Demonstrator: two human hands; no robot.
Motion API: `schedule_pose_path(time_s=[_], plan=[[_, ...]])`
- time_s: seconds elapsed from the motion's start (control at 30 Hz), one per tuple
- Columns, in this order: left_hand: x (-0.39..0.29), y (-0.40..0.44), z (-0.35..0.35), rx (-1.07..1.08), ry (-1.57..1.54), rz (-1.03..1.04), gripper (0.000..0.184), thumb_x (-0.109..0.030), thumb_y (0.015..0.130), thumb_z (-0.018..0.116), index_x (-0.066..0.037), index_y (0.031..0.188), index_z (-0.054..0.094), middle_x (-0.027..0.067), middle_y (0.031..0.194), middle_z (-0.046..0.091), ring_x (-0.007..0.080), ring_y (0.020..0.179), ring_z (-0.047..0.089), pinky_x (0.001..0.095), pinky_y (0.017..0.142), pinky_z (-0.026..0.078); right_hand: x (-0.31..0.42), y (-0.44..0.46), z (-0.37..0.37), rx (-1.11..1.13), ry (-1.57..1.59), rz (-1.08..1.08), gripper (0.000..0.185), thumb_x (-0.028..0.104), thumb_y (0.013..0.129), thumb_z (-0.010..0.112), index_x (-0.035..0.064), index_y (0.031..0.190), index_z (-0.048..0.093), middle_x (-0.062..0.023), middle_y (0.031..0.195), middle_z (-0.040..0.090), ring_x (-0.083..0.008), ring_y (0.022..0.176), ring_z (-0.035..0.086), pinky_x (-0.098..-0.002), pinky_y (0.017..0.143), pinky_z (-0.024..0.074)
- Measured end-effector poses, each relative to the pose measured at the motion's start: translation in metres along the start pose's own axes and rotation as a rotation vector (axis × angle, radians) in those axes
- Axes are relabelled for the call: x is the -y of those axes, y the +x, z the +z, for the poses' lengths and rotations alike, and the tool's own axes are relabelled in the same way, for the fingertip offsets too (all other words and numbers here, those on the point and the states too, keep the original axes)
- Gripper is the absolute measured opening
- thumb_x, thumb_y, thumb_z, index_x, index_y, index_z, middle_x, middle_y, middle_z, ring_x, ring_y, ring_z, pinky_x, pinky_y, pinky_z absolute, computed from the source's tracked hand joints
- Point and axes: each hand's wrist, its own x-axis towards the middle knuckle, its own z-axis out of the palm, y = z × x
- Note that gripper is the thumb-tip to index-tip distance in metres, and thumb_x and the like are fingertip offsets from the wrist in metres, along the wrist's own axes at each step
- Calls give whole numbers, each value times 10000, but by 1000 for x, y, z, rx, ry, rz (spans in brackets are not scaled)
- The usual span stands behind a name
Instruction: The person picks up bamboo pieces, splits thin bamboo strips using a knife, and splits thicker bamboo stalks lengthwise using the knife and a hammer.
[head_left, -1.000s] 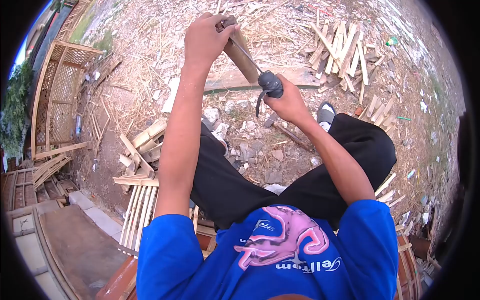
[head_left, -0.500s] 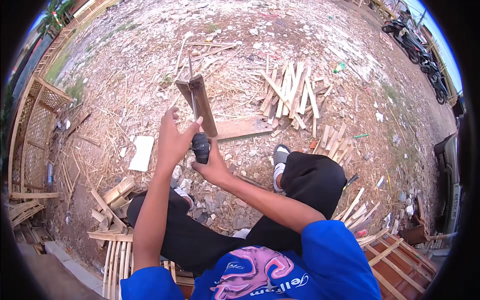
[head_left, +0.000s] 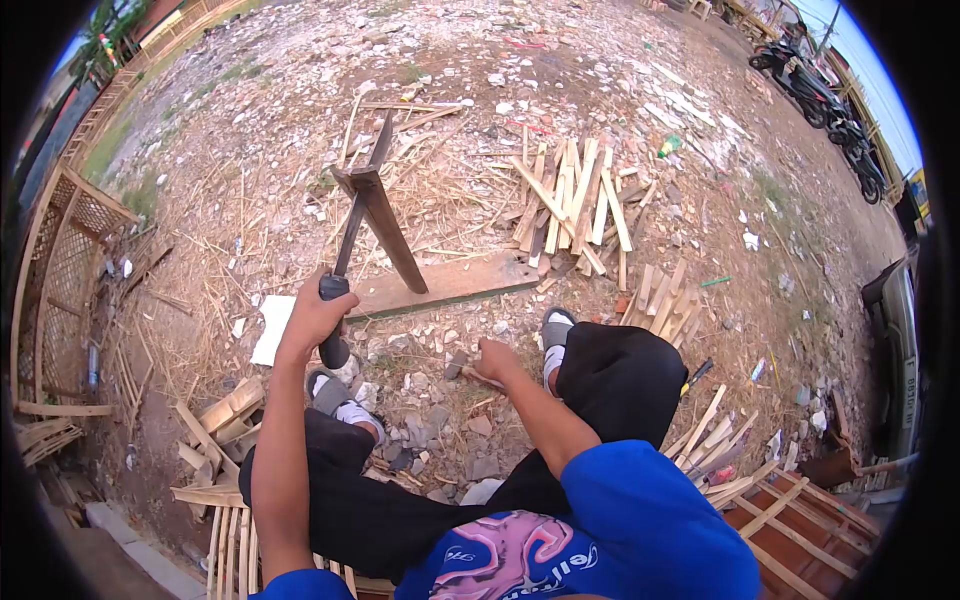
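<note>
My left hand is closed around the black handle of a machete. The machete's long dark blade slants upward, lodged in the top end of a split wooden piece. That piece stands tilted, its lower end on a flat plank lying on the ground. Down between my feet, my right hand has its fingers curled at the handle of a hammer. The hammer lies low by the stones, its head to the left of my hand; my fingers partly hide the grip.
Split wooden sticks lie piled beyond the plank, with another bundle near my right knee. Wood chunks rest by my left leg. A white sheet is left of the plank. Motorbikes stand far right.
My right hand has left the machete handle and moved down to the hammer. My left hand now grips the machete handle, lower and further left, and the wooden piece leans more.
</note>
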Motion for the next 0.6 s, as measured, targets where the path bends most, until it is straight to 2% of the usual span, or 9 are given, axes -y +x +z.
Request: schedule_pose_path(time_s=[0.03, 0.07, 0.13, 0.2, 0.4, 0.6], plan=[[-2, 2, -3, -7, 11, -12, 267, -117, 775, 704, -10, 932, 516, 41, 658, 542, 137, 470, 542, 296, 432, 441, -14, -18, 7, 32, -25, 142, 518, 321, 802, 672, 67, 1242, 571, -228, 1140, 660, -395, 1094, 625, -458, 959, 493], [-6, 5, -8, -19, 22, -21, 255, -116, 772, 697, -13, 914, 513, 41, 646, 537, 137, 460, 537, 298, 427, 440, -29, -30, 25, -6, -129, 170, 524, 315, 800, 672, 69, 1251, 569, -230, 1165, 651, -395, 1118, 616, -464, 970, 489], [-3, 11, -13, -20, 33, -32, 232, -115, 768, 675, -15, 901, 513, 37, 605, 521, 139, 428, 522, 306, 411, 437, -47, -27, 49, 112, -208, 188, 547, 301, 796, 673, 71, 1279, 555, -232, 1222, 625, -392, 1163, 595, -477, 991, 479], [-3, 16, -19, -21, 32, -69, 233, -111, 767, 668, -13, 912, 515, 37, 606, 525, 137, 429, 523, 304, 409, 437, -64, -7, 63, 407, -157, 163, 583, 285, 793, 676, 68, 1314, 529, -230, 1285, 592, -387, 1205, 571, -492, 1009, 467], [-7, 26, -24, -21, 68, -91, 226, -113, 773, 664, -10, 911, 516, 39, 607, 540, 132, 430, 522, 296, 404, 431, -62, -3, 87, 342, -166, 154, 636, 265, 797, 676, 84, 1370, 467, -197, 1380, 521, -372, 1272, 520, -521, 1030, 451], [-8, 31, -28, 44, 132, -107, 245, -139, 775, 675, 4, 926, 547, 35, 616, 547, 126, 430, 520, 289, 411, 425, -53, -13, 76, 266, -275, 119, 635, 300, 808, 716, 89, 1355, 473, -188, 1387, 513, -370, 1251, 526, -519, 1029, 440]])
